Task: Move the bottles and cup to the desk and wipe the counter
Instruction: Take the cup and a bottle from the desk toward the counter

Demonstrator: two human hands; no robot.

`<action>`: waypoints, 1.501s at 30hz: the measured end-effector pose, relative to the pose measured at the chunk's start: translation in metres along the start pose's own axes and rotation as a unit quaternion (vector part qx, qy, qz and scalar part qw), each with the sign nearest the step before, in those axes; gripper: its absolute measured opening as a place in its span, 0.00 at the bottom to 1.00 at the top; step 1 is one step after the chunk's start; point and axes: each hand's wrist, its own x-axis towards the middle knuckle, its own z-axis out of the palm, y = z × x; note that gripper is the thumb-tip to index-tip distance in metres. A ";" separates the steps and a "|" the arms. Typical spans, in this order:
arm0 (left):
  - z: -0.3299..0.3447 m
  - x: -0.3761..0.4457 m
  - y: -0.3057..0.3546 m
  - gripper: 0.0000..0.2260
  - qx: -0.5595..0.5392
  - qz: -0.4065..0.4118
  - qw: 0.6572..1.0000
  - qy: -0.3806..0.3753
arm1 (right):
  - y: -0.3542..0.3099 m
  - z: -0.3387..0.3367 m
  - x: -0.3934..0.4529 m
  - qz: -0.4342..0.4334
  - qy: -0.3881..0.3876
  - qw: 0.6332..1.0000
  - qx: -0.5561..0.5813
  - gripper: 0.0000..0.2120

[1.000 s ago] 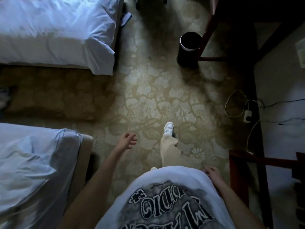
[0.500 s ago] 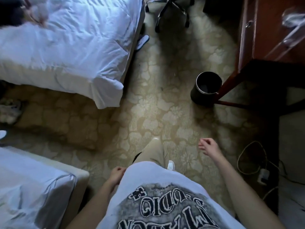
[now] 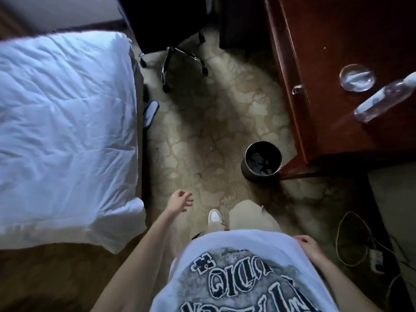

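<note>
The left hand (image 3: 180,202) hangs empty over the carpet, fingers loosely curled; the right hand (image 3: 307,245) rests open and empty against the shirt; far right, a clear bottle (image 3: 382,100) stands on the reddish tabletop (image 3: 333,122), just beside a glass dish (image 3: 356,77); a dark bin (image 3: 262,161) stands on the floor at the tabletop's near corner.

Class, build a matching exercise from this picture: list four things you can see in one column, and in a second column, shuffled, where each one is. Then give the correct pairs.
Things
1. clear plastic bottle with a white label
2. round black waste bin
3. white rumpled bed cover
4. coiled pale cable

Places
A. on the carpet at the lower right, near a small white plug block
B. along the left side of the picture
C. on the reddish-brown wooden top, beside a round clear glass dish
D. on the carpet by the corner of the wooden furniture

Pairs: 1-C, 2-D, 3-B, 4-A
</note>
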 end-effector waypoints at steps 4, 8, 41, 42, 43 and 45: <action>-0.007 0.056 0.107 0.05 0.012 0.044 0.999 -0.015 | -0.083 0.006 0.039 -0.012 0.005 0.998 0.054 0.11; 0.009 0.110 0.167 0.05 0.031 -0.007 0.999 -0.026 | -0.187 0.004 0.088 -0.046 0.006 0.991 0.124 0.10; 0.388 0.124 0.591 0.14 0.358 0.177 0.779 -0.483 | -0.402 -0.194 0.095 0.025 0.572 0.648 0.502 0.43; 0.390 0.122 0.586 0.11 0.352 0.190 0.782 -0.478 | -0.403 -0.194 0.095 0.034 0.569 0.658 0.492 0.40; 0.395 0.125 0.582 0.09 0.342 0.201 0.784 -0.477 | -0.405 -0.193 0.094 0.045 0.573 0.665 0.477 0.36; 0.402 0.128 0.578 0.05 0.329 0.208 0.795 -0.466 | -0.406 -0.191 0.095 0.056 0.586 0.668 0.455 0.32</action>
